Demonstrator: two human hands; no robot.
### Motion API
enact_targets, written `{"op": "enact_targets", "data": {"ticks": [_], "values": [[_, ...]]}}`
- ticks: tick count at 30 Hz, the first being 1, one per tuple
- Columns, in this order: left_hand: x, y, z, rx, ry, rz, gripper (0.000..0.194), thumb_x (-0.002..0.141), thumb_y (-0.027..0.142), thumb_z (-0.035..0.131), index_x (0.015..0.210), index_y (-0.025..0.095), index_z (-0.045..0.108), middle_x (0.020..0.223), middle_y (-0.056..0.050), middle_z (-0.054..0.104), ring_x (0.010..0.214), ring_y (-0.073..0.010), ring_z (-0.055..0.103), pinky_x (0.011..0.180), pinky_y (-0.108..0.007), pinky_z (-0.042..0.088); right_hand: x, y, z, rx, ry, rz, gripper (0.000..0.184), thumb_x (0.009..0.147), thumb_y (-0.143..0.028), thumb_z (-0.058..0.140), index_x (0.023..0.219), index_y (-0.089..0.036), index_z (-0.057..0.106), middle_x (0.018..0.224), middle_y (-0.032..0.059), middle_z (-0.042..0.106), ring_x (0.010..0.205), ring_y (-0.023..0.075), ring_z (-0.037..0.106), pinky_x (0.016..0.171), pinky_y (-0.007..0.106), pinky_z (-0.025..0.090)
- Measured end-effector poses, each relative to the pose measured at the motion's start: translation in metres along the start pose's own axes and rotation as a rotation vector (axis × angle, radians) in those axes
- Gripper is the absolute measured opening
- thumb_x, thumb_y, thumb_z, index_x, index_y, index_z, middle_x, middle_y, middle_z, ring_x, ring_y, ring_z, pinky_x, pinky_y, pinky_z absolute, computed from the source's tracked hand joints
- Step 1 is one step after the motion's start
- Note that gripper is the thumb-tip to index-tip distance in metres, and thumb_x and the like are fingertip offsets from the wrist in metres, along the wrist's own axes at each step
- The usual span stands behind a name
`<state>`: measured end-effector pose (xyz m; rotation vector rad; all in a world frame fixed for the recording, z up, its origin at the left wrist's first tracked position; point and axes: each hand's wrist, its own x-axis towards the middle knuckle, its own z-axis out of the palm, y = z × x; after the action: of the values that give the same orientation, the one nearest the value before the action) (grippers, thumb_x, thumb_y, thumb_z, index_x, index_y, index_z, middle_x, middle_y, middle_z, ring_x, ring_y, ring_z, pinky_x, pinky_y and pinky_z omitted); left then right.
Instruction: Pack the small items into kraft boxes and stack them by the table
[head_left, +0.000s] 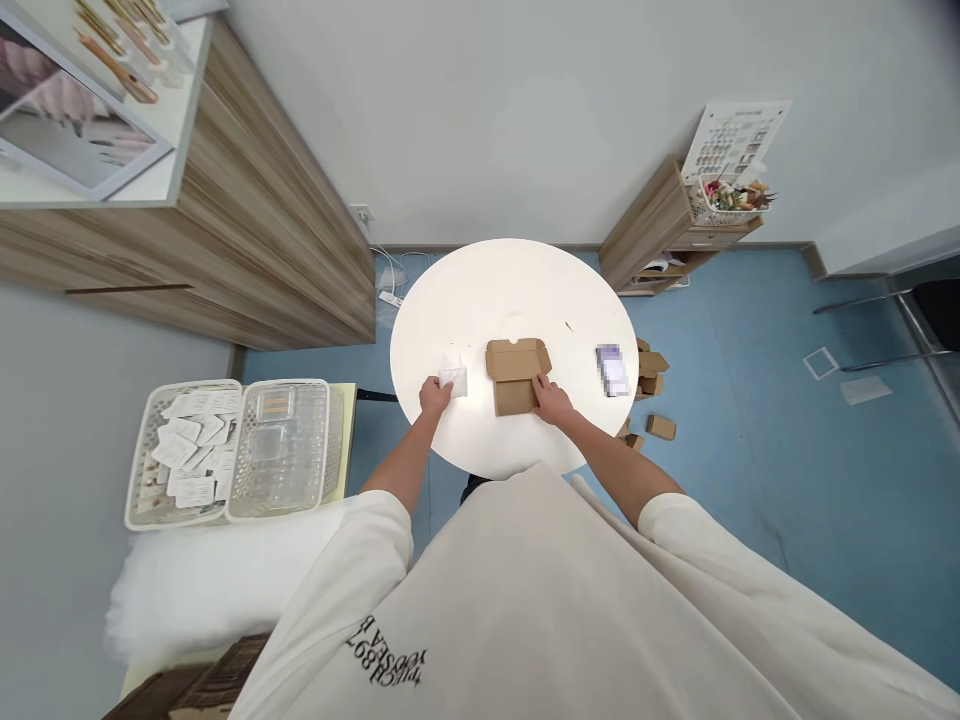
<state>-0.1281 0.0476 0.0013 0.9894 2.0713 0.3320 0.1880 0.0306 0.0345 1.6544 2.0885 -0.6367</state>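
On the round white table [495, 290] lies a small brown cardboard box [516, 398], its lid [517, 358] folded back toward the far side. My right hand [553, 400] grips the box at its right edge, fingers over the rim. To the left of the box, my left hand [435, 396] pinches the edge of a small white packet [454, 380]; what is inside the packet cannot be made out. A purple and white item [612, 370], blurred, rests near the right rim of the table.
Several cardboard boxes [661, 427] lie on the blue floor at the right. Left of me, one white basket [135, 460] holds white cards and another [251, 490] clear plastic cases. A wooden cabinet [285, 220] and a small drawer unit [660, 215] stand by the wall.
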Motion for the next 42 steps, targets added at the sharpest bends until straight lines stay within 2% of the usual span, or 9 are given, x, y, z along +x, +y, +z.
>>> {"op": "enact_targets", "data": {"ticks": [5, 9, 13, 18, 22, 26, 30, 37, 42], "values": [[-0.027, 0.011, -0.010, -0.155, 0.010, 0.236, 0.024, 0.087, 0.036, 0.060, 0.108, 0.022, 0.061, 0.113, -0.005, 0.070, 0.103, -0.0182, 0.065, 0.086, -0.029, 0.051, 0.000, 0.003, 0.002, 0.029, 0.014, -0.017, 0.082, 0.085, -0.029, 0.067, 0.153, -0.025, 0.022, 0.156, 0.0149, 0.030, 0.114, 0.0309, 0.052, 0.086, 0.039, 0.049], [-0.045, 0.036, -0.009, -0.156, -0.131, 0.494, 0.029, 0.087, 0.037, 0.061, 0.113, 0.022, 0.063, 0.115, -0.005, 0.071, 0.105, -0.0190, 0.065, 0.089, -0.030, 0.052, 0.000, 0.007, 0.006, 0.044, 0.043, -0.033, 0.082, 0.084, -0.031, 0.068, 0.153, -0.025, 0.023, 0.156, 0.0145, 0.031, 0.113, 0.0305, 0.053, 0.085, 0.038, 0.049], [-0.052, 0.060, 0.016, 0.003, -0.313, 0.566, 0.029, 0.086, 0.037, 0.064, 0.111, 0.023, 0.066, 0.114, -0.004, 0.071, 0.105, -0.0207, 0.064, 0.091, -0.033, 0.051, -0.001, 0.010, 0.008, 0.090, 0.067, -0.030, 0.088, 0.084, -0.033, 0.069, 0.156, -0.025, 0.019, 0.157, 0.0137, 0.032, 0.113, 0.0302, 0.054, 0.086, 0.038, 0.048], [-0.047, 0.078, 0.059, 0.325, -0.379, 0.550, 0.024, 0.083, 0.032, 0.066, 0.107, 0.026, 0.066, 0.110, -0.002, 0.073, 0.103, -0.0238, 0.065, 0.094, -0.039, 0.045, -0.004, 0.012, 0.009, 0.145, 0.120, -0.025, 0.105, 0.082, -0.034, 0.071, 0.161, -0.029, 0.001, 0.158, 0.0125, 0.035, 0.116, 0.0297, 0.054, 0.091, 0.036, 0.045], [-0.045, 0.087, 0.078, 0.569, -0.432, 0.589, 0.022, 0.087, 0.029, 0.061, 0.108, 0.028, 0.067, 0.104, -0.002, 0.074, 0.103, -0.0277, 0.065, 0.099, -0.046, 0.039, -0.007, 0.013, 0.010, 0.166, 0.133, -0.021, 0.109, 0.084, -0.033, 0.069, 0.161, -0.029, -0.008, 0.156, 0.0135, 0.038, 0.115, 0.0300, 0.056, 0.092, 0.036, 0.044], [-0.052, 0.092, 0.089, 0.723, -0.385, 0.707, 0.032, 0.088, 0.021, 0.056, 0.119, 0.027, 0.065, 0.103, -0.007, 0.073, 0.107, -0.0302, 0.063, 0.100, -0.047, 0.036, -0.007, 0.014, 0.010, 0.174, 0.141, -0.045, 0.107, 0.085, -0.033, 0.068, 0.162, -0.031, -0.007, 0.159, 0.0119, 0.035, 0.117, 0.0305, 0.056, 0.093, 0.037, 0.044], [-0.066, 0.093, 0.099, 0.753, -0.285, 0.812, 0.032, 0.089, 0.016, 0.055, 0.120, 0.021, 0.063, 0.116, -0.015, 0.066, 0.117, -0.0321, 0.057, 0.104, -0.045, 0.032, -0.004, 0.015, 0.010, 0.166, 0.123, -0.046, 0.104, 0.084, -0.034, 0.068, 0.162, -0.032, -0.001, 0.161, 0.0109, 0.033, 0.118, 0.0311, 0.055, 0.093, 0.037, 0.044], [-0.079, 0.083, 0.096, 0.521, -0.107, 0.663, 0.025, 0.097, 0.023, 0.047, 0.120, 0.022, 0.056, 0.122, -0.015, 0.058, 0.121, -0.0314, 0.052, 0.100, -0.044, 0.036, -0.010, 0.015, 0.009, 0.137, 0.111, -0.061, 0.098, 0.086, -0.036, 0.067, 0.162, -0.030, 0.006, 0.162, 0.0111, 0.028, 0.119, 0.0316, 0.053, 0.095, 0.039, 0.044], [-0.057, 0.069, 0.076, 0.209, 0.080, 0.334, 0.023, 0.098, 0.028, 0.042, 0.119, 0.023, 0.051, 0.123, -0.012, 0.060, 0.118, -0.0263, 0.055, 0.098, -0.040, 0.042, -0.015, 0.024, 0.007, 0.216, 0.237, 0.005, 0.075, 0.095, -0.041, 0.053, 0.160, -0.025, 0.019, 0.161, 0.0131, 0.028, 0.131, 0.0312, 0.045, 0.102, 0.040, 0.042]]}}
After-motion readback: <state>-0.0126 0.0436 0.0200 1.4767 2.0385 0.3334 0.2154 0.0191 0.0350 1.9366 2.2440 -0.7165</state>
